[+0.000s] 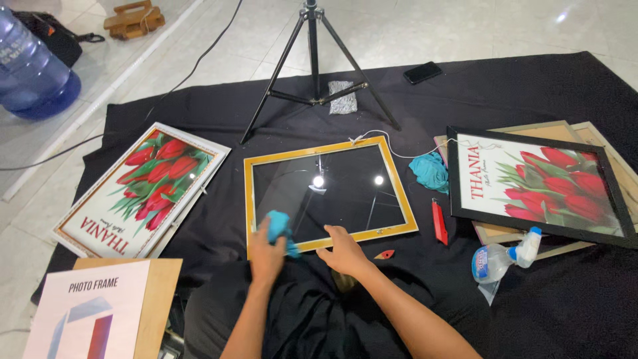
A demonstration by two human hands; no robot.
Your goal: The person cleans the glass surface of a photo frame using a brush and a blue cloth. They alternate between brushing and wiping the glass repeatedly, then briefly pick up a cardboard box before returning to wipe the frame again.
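Observation:
A gold-edged picture frame [396, 179] with bare glass lies flat on the black cloth in front of me. My left hand [265, 251] presses a small teal cloth [278, 225] onto the glass near the frame's lower left corner. My right hand [344, 251] rests with fingers spread on the frame's near edge, holding nothing.
A white-framed tulip print [143, 189] lies at left, a black-framed tulip print [541, 186] at right over stacked backing boards. A second teal cloth [430, 171], a red cutter [439, 223] and a spray bottle [503, 256] lie right of the frame. A tripod [313, 60] stands behind; a box [100, 309] sits near left.

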